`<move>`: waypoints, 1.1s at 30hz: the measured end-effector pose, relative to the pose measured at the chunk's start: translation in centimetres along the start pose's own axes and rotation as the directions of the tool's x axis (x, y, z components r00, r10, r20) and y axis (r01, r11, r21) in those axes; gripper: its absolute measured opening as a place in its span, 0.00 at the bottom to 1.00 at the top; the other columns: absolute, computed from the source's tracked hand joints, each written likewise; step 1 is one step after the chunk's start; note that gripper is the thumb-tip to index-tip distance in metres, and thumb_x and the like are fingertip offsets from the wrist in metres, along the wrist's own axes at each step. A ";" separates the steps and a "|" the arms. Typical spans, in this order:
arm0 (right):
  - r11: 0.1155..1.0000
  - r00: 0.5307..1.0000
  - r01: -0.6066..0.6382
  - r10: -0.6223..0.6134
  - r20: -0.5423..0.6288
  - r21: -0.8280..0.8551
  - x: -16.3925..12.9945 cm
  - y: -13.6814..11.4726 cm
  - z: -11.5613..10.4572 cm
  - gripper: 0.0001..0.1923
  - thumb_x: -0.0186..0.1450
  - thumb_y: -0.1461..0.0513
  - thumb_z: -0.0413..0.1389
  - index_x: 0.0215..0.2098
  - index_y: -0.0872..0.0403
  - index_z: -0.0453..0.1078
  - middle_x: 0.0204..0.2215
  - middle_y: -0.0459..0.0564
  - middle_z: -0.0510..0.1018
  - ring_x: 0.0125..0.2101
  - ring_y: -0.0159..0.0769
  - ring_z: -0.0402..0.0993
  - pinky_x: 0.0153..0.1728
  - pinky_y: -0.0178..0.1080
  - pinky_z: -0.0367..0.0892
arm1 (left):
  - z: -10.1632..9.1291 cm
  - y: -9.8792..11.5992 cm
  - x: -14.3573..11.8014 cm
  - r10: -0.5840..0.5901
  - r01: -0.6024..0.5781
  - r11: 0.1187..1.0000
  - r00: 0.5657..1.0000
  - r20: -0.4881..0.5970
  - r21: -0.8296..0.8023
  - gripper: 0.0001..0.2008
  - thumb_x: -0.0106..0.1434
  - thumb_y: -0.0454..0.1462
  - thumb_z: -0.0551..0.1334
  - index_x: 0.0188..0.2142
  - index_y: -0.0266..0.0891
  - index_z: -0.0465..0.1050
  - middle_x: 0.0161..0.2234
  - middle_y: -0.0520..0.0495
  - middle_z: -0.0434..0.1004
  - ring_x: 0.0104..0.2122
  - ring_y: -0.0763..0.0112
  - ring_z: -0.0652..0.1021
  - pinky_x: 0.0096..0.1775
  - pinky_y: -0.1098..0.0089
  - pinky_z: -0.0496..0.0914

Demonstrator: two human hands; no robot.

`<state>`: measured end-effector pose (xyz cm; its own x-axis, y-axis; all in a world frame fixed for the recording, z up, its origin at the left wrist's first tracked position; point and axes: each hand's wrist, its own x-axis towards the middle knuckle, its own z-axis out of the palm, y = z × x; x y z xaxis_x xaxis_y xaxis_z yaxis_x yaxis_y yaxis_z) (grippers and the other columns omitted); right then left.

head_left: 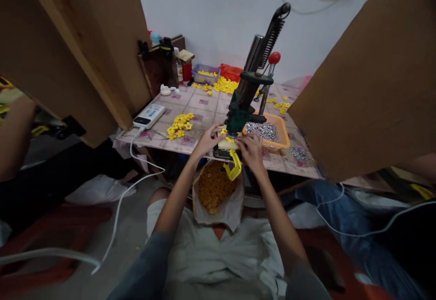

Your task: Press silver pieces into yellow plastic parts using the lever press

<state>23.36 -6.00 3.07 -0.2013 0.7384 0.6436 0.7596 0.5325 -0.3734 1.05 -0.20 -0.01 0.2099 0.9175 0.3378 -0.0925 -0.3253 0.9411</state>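
A green hand press stands at the table's front edge, its ram directly over a small yellow flower-shaped piece on a pale block. My left hand is at the left of the block, fingers bent in around another small yellow flower-shaped piece. From the right, my right hand has its fingers closed together at the edge of the piece beneath the ram; whatever they pinch is hidden. A bent yellow plastic part hangs from the front of the press base.
An orange tray of small shiny metal parts stands right of the press. Yellow pieces lie in a pile at left; more lie behind. A power bank trails a white cable. A bag of yellow pieces hangs below. Cardboard panels flank the table.
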 end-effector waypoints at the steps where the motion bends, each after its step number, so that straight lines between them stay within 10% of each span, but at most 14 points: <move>1: 0.999 1.000 0.013 -0.013 0.011 0.035 -0.1 0.0 -0.2 0.15 0.79 0.52 0.56 0.44 0.48 0.84 0.41 0.50 0.87 0.50 0.49 0.76 0.58 0.53 0.64 | 0.0 0.1 0.0 0.007 -0.006 1.000 1.000 0.013 -0.009 0.32 0.63 0.54 0.74 0.59 0.38 0.78 0.57 0.37 0.83 0.54 0.57 0.82 0.53 0.64 0.77; 8: 0.973 1.000 -0.008 0.005 0.012 0.231 -0.2 -0.6 -0.9 0.14 0.78 0.51 0.59 0.45 0.49 0.83 0.39 0.52 0.85 0.41 0.44 0.80 0.45 0.46 0.73 | -0.6 0.5 0.2 0.058 -0.067 0.995 0.992 0.115 0.079 0.27 0.63 0.56 0.74 0.51 0.39 0.83 0.53 0.40 0.80 0.49 0.59 0.80 0.53 0.62 0.74; 19: 0.940 0.945 0.307 -0.283 0.164 -0.147 0.1 -2.4 -1.6 0.16 0.80 0.58 0.53 0.53 0.50 0.83 0.39 0.56 0.81 0.42 0.45 0.77 0.47 0.48 0.70 | -0.9 1.3 -0.4 0.146 -0.182 0.972 0.963 0.225 0.148 0.22 0.61 0.53 0.76 0.47 0.42 0.85 0.62 0.41 0.73 0.65 0.52 0.73 0.64 0.58 0.70; 22: 0.958 0.962 0.253 -0.264 -0.070 -0.138 1.0 -3.1 -2.6 0.17 0.80 0.56 0.51 0.51 0.51 0.82 0.37 0.55 0.79 0.43 0.46 0.76 0.49 0.50 0.71 | -0.7 1.2 -0.3 0.137 -0.171 0.972 0.970 0.201 0.161 0.23 0.62 0.54 0.76 0.46 0.41 0.85 0.61 0.40 0.72 0.64 0.53 0.74 0.62 0.60 0.72; 25: 0.999 0.843 0.009 0.018 -0.538 0.048 6.1 -2.4 -4.7 0.21 0.82 0.52 0.44 0.53 0.51 0.77 0.48 0.57 0.78 0.52 0.48 0.76 0.58 0.56 0.71 | -0.6 1.1 -0.3 0.129 -0.158 0.973 0.977 0.172 0.166 0.23 0.63 0.54 0.75 0.48 0.40 0.84 0.62 0.38 0.71 0.62 0.54 0.75 0.60 0.60 0.73; 27: 0.956 0.736 -0.108 0.262 -0.624 0.274 12.1 -0.6 -6.2 0.25 0.82 0.47 0.39 0.59 0.51 0.71 0.55 0.57 0.74 0.56 0.46 0.75 0.58 0.58 0.73 | -0.4 1.2 -0.2 0.142 -0.170 0.970 0.976 0.165 0.175 0.24 0.63 0.54 0.75 0.49 0.40 0.84 0.61 0.38 0.71 0.62 0.54 0.75 0.60 0.60 0.73; 29: 0.855 0.798 -0.197 0.424 -0.427 0.480 18.6 1.8 -7.0 0.33 0.81 0.42 0.32 0.61 0.51 0.69 0.54 0.56 0.73 0.52 0.45 0.79 0.49 0.56 0.77 | -0.4 1.3 -0.2 0.144 -0.170 0.966 0.979 0.142 0.196 0.24 0.65 0.53 0.73 0.52 0.40 0.82 0.60 0.38 0.72 0.58 0.56 0.77 0.59 0.60 0.74; 33: 0.870 0.952 -0.155 0.257 -0.163 0.468 26.1 4.6 -6.1 0.50 0.77 0.34 0.24 0.53 0.62 0.72 0.46 0.60 0.78 0.41 0.40 0.81 0.36 0.42 0.74 | -0.3 2.1 -0.5 0.157 -0.087 0.935 0.971 -0.181 0.345 0.16 0.74 0.45 0.62 0.54 0.40 0.80 0.57 0.38 0.74 0.54 0.56 0.78 0.59 0.57 0.74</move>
<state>25.43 13.24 22.27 0.1048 0.7727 0.6260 0.4022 0.5428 -0.7373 0.47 -1.23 1.78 0.0136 0.8812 0.4726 0.2313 -0.4626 0.8559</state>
